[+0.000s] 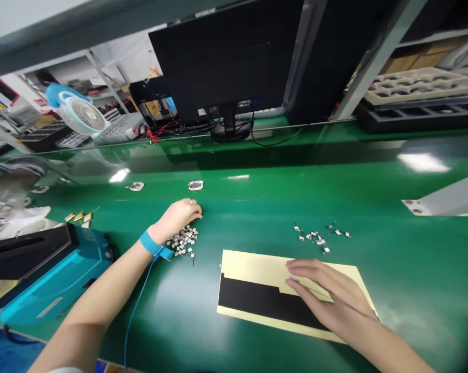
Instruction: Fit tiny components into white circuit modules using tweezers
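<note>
My left hand (181, 215), with a blue strap (151, 243) on its wrist, is at the upper edge of a pile of small parts (183, 241). Its fingers are pinched on a small pale part (200, 216). My right hand (323, 290) is over a pale yellow sheet (253, 265) with a black strip (249, 300). Thumb and fingers there close round a thin tool, perhaps tweezers (346, 304), mostly hidden by the hand. Several small parts with short wires (317, 239) lie scattered beyond the sheet.
A teal and black box (74, 280) stands at the left, with yellow-edged pieces (79, 217) behind it. Two white-rimmed pieces (195, 185) lie farther back. A monitor (226, 62), a fan (84, 114) and trays (424, 111) line the rear. A metal bracket (447, 197) is at right.
</note>
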The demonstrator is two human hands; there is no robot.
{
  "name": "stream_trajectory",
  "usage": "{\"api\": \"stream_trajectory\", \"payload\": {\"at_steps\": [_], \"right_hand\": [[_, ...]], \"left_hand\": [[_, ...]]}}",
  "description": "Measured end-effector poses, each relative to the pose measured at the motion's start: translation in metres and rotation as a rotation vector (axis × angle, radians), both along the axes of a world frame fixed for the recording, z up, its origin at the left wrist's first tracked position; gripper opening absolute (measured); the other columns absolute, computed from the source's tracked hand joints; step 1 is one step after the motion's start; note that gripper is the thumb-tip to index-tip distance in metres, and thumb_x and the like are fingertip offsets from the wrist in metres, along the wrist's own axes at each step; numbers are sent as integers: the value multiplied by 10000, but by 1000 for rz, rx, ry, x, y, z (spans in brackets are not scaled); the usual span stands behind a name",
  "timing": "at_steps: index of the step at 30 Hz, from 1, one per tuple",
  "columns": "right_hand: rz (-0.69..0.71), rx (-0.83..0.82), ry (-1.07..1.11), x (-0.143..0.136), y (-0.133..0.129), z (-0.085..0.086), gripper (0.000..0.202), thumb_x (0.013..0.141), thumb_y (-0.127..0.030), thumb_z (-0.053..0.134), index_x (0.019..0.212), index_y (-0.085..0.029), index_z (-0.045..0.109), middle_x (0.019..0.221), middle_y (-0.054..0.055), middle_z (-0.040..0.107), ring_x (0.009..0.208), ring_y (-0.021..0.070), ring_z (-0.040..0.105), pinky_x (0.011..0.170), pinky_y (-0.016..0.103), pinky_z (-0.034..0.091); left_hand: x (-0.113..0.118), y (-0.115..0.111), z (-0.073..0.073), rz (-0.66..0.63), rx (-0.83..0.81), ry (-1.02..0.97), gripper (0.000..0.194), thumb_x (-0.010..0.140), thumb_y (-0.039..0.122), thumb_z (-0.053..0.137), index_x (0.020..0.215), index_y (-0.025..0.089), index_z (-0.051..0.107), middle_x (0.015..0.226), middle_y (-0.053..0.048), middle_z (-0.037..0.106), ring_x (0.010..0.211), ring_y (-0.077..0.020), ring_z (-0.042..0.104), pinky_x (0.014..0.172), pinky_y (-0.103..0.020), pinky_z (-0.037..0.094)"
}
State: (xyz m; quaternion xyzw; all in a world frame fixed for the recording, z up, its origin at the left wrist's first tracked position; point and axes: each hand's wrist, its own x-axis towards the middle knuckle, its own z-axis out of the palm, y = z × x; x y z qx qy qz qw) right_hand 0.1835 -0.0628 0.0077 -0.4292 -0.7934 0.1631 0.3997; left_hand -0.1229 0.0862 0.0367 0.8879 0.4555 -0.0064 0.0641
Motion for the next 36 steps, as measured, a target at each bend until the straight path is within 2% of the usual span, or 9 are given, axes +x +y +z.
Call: {"api": "stream_trajectory", "payload": {"at_steps": [4, 8, 12, 16, 18, 22, 25, 29, 36], "right_hand": [[16, -15, -41, 1, 2, -1, 165, 798, -162, 500, 959, -197, 499, 847, 50, 606, 746, 136, 604, 646, 238, 504], [118, 3, -102, -1, 3, 0, 172, 824, -150, 449, 991, -182, 475, 827, 55, 600, 727, 132, 591, 629, 239, 499], [114, -26, -64, -2, 2, 7, 152, 824, -94, 373, 917, -171, 466, 725, 44, 571, 639, 119, 551, 563, 231, 467], [95, -152, -130, -1, 0, 12, 173, 801, -90, 370, 877, -166, 505, 654, 16, 591, 507, 96, 514, 483, 202, 411], [57, -210, -218, -1, -3, 12, 151, 800, -128, 421, 875, -169, 546, 650, 4, 627, 465, 88, 526, 468, 194, 399], [33, -193, -412, -3, -7, 7, 112, 787, -204, 512, 856, -191, 600, 671, -7, 648, 500, 103, 580, 476, 203, 396], [32, -141, -569, -4, -9, 5, 127, 776, -236, 541, 878, -195, 603, 714, 0, 626, 497, 111, 579, 440, 218, 375], [-10, -81, -769, -10, -13, 1, 132, 778, -249, 536, 863, -172, 602, 730, 20, 589, 431, 114, 532, 376, 237, 316], [-28, -39, -797, -18, -23, -4, 121, 766, -95, 497, 795, -148, 602, 662, 10, 560, 402, 122, 503, 350, 259, 256]], "left_hand": [[3, -3, -5, 50, 33, -16, 241, 780, 359, 501, 789, 152, 624, 707, -56, 615, 662, -176, 549, 605, -250, 391], [4, -2, -10, 63, 24, -20, 225, 785, 329, 499, 750, 154, 635, 737, -54, 643, 637, -161, 573, 603, -242, 410], [11, -7, -1, 70, -1, -82, 202, 784, 298, 497, 789, 151, 635, 800, -60, 660, 706, -184, 598, 655, -269, 438], [40, -30, 15, 53, -263, -431, 187, 734, 320, 563, 792, 162, 643, 797, -28, 676, 721, -161, 621, 672, -248, 484], [64, -48, 16, 53, -413, -669, 194, 724, 304, 577, 808, 143, 643, 806, -41, 675, 736, -153, 627, 695, -247, 505], [116, -78, -5, -6, -574, -922, 141, 725, 225, 576, 797, 129, 650, 820, -59, 656, 728, -134, 615, 687, -241, 518], [138, -86, -28, -19, -589, -998, 119, 736, 184, 564, 804, 137, 649, 837, -62, 639, 763, -133, 605, 692, -234, 514], [140, -86, -43, -38, -533, -990, 128, 759, 170, 539, 820, 142, 648, 851, -68, 623, 808, -142, 589, 715, -247, 500], [139, -89, -43, -53, -546, -927, 166, 738, 112, 530, 866, 145, 631, 894, -66, 597, 821, -138, 583, 708, -240, 510]]}}
